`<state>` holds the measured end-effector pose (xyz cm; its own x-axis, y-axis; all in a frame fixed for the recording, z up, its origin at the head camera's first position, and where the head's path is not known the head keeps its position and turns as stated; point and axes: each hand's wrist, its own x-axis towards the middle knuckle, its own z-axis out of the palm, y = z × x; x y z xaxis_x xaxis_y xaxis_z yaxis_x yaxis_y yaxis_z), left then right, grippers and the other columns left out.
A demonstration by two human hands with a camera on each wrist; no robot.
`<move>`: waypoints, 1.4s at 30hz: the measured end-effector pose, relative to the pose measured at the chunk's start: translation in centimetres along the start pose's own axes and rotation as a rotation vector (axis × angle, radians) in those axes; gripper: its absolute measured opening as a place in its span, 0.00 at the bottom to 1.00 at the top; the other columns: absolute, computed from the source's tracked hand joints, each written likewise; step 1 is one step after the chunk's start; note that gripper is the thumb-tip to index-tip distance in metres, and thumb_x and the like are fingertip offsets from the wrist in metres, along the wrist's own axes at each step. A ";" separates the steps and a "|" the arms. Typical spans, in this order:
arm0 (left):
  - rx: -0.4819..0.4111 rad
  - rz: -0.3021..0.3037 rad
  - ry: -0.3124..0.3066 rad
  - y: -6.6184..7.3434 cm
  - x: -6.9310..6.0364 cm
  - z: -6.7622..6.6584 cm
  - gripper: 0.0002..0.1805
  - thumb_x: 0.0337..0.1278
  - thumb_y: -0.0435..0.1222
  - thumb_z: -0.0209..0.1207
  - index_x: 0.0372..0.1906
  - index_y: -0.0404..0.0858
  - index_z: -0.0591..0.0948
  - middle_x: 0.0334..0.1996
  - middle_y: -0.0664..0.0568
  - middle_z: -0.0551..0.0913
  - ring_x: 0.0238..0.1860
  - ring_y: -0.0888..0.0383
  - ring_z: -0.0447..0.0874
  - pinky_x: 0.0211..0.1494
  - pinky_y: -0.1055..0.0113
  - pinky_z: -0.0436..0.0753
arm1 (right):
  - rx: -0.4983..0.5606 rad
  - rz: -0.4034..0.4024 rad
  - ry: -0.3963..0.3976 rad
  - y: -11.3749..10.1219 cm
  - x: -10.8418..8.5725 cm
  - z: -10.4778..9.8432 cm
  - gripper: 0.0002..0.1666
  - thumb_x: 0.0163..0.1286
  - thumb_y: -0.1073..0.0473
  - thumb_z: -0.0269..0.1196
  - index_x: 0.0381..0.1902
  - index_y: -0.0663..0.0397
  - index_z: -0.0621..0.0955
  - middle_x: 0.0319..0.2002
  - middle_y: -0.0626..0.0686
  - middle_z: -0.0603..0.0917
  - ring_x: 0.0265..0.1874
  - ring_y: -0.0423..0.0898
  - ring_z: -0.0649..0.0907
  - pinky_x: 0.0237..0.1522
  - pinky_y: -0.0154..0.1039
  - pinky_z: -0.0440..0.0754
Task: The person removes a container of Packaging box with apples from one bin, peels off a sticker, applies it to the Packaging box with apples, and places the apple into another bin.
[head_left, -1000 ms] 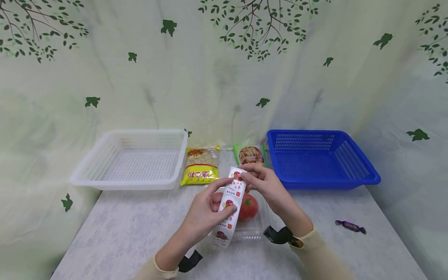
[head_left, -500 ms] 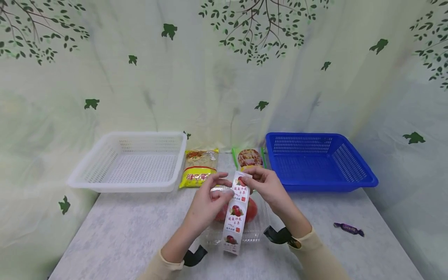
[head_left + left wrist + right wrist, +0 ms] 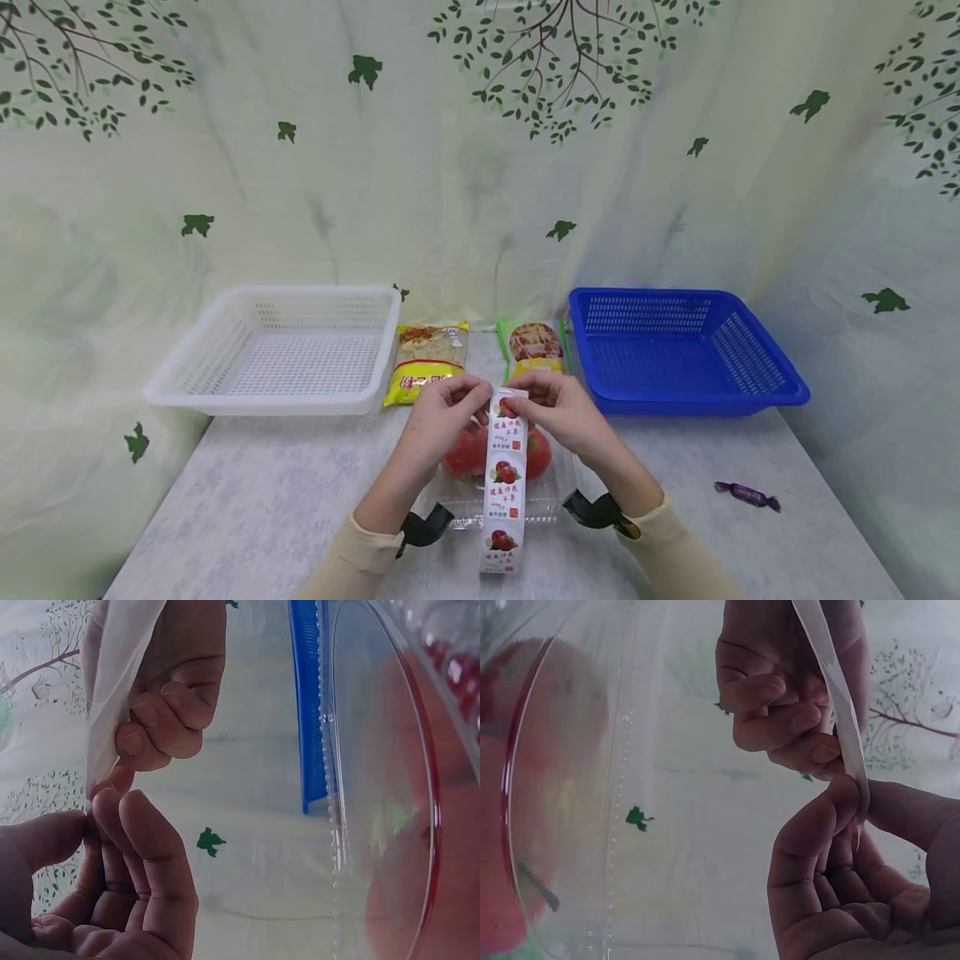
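A strip of white stickers printed with red fruit hangs lengthwise in front of me. My right hand pinches its upper end between thumb and index finger. At the upper left edge of the strip, my left hand has thumb and fingertip together on the corner; in the left wrist view the left fingertips meet at the strip's edge. Behind the strip lies a clear plastic box with red tomatoes inside, partly hidden by the strip and hands.
A white basket stands at the back left and a blue basket at the back right. Between them lie a yellow food bag and a green-edged packet. A purple wrapped candy lies at the right.
My left hand has left the strip's middle, opened its fingers, then come to the upper left corner. The strip now hangs straighter and slightly lower, still in my right hand.
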<state>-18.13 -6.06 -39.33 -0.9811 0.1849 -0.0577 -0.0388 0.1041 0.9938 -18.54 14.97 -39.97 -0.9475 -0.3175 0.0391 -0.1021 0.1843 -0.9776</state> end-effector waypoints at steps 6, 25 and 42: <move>-0.063 -0.032 -0.016 -0.2 0.0 0.0 0.10 0.74 0.36 0.62 0.47 0.32 0.87 0.29 0.52 0.85 0.32 0.57 0.82 0.38 0.67 0.85 | -0.019 -0.046 -0.042 0.3 -0.1 0.2 0.20 0.76 0.62 0.67 0.63 0.60 0.82 0.41 0.57 0.90 0.35 0.43 0.87 0.37 0.49 0.91; -0.261 -0.138 -0.109 -1.1 0.4 -0.2 0.10 0.76 0.37 0.59 0.41 0.35 0.86 0.27 0.56 0.83 0.32 0.59 0.81 0.43 0.65 0.85 | -0.104 -0.158 -0.065 0.2 -0.3 0.3 0.15 0.76 0.63 0.66 0.59 0.56 0.85 0.45 0.59 0.90 0.36 0.39 0.87 0.37 0.43 0.89; -0.245 -0.153 -0.121 -1.3 0.3 -0.1 0.14 0.75 0.38 0.60 0.48 0.29 0.86 0.30 0.56 0.85 0.35 0.60 0.82 0.46 0.65 0.83 | -0.251 -0.233 -0.067 0.0 -0.4 0.4 0.11 0.76 0.65 0.66 0.53 0.52 0.85 0.38 0.53 0.87 0.27 0.54 0.82 0.29 0.34 0.83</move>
<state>-18.42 -6.22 -40.60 -0.9311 0.3019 -0.2046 -0.2432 -0.0960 0.9652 -18.03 14.69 -40.08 -0.8688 -0.4368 0.2331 -0.3922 0.3198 -0.8625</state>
